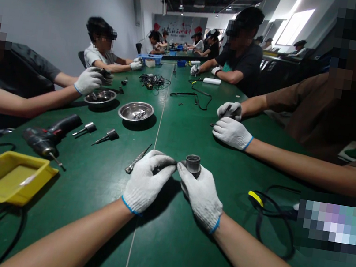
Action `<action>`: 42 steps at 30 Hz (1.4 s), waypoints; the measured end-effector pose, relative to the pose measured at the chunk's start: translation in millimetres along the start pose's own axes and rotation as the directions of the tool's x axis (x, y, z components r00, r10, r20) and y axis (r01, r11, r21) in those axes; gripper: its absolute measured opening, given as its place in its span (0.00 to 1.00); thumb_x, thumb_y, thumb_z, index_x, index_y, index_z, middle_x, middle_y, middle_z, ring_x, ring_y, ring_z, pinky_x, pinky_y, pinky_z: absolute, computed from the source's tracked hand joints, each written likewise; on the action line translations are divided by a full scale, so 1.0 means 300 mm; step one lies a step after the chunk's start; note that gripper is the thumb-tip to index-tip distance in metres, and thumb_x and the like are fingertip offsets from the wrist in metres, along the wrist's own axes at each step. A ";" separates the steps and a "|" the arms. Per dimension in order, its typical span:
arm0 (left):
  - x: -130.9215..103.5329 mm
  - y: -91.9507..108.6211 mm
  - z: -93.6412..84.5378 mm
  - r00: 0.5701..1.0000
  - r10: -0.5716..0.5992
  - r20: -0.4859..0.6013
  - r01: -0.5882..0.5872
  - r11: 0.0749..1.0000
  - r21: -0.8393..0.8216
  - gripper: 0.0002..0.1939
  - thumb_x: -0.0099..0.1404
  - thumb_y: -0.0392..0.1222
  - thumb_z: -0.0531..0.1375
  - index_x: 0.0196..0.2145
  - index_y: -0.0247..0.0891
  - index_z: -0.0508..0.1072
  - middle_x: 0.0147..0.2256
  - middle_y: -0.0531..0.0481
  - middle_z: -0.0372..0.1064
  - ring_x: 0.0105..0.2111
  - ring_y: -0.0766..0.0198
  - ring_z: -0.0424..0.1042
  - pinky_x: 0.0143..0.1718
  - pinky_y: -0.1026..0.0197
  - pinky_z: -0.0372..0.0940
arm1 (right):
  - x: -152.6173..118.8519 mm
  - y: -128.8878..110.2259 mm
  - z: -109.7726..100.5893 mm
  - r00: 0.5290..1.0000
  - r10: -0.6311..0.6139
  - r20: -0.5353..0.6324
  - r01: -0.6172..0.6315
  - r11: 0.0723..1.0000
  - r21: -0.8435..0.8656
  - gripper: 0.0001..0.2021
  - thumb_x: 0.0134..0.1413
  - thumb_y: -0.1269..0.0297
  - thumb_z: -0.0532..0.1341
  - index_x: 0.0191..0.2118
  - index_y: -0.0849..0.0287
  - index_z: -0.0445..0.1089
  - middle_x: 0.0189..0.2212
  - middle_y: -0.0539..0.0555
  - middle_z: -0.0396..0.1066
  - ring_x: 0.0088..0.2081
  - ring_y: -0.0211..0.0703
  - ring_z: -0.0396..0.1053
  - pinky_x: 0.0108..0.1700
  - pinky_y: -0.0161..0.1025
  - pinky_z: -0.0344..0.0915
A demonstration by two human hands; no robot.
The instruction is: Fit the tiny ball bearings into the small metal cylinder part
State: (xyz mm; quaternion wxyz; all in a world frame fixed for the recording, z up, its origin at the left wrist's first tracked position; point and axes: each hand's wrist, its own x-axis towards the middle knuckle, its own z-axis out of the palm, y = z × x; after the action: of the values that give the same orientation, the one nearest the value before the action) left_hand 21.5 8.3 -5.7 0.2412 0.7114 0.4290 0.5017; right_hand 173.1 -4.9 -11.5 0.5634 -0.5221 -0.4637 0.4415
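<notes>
Both my hands wear white knit gloves with blue cuffs and meet above the green table (106, 234). My right hand (204, 195) is closed around a short dark-grey cylindrical part (192, 163), its open ring-like end facing up. Thumb and fingers of my left hand (147, 180) are pinched together, the tips touching or nearly touching my right fingertips; whatever they hold, if anything, is hidden. Just left of that hand lies a slim metal screwdriver-like tool (135, 160). Farther left are a dark power drill (49, 134) and two metal socket bits (85, 129).
A yellow tray (48, 172) sits at left, near black cables. Two steel bowls (137, 106) stand ahead, one holding small metal parts. At right lies a coiled black cable (261, 222) with a yellow band. Co-workers' gloved hands (231, 133) work along both sides; tangled wires (154, 81) lie beyond.
</notes>
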 end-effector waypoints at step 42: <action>-0.003 0.000 0.005 0.995 0.098 0.024 -0.099 0.995 0.018 0.04 0.70 0.36 0.64 0.36 0.39 0.81 0.35 0.50 0.76 0.36 0.62 0.76 0.41 0.61 0.72 | -0.004 0.017 -0.003 0.992 0.123 0.027 -0.124 0.990 0.072 0.26 0.41 0.39 0.74 0.26 0.52 0.61 0.16 0.41 0.55 0.19 0.36 0.52 0.22 0.37 0.49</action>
State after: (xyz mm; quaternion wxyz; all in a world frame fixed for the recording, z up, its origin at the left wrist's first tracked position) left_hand 22.8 7.6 -6.9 0.2142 0.7398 0.3953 0.5005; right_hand 173.7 -5.8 -16.7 0.5486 -0.5237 -0.4201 0.4982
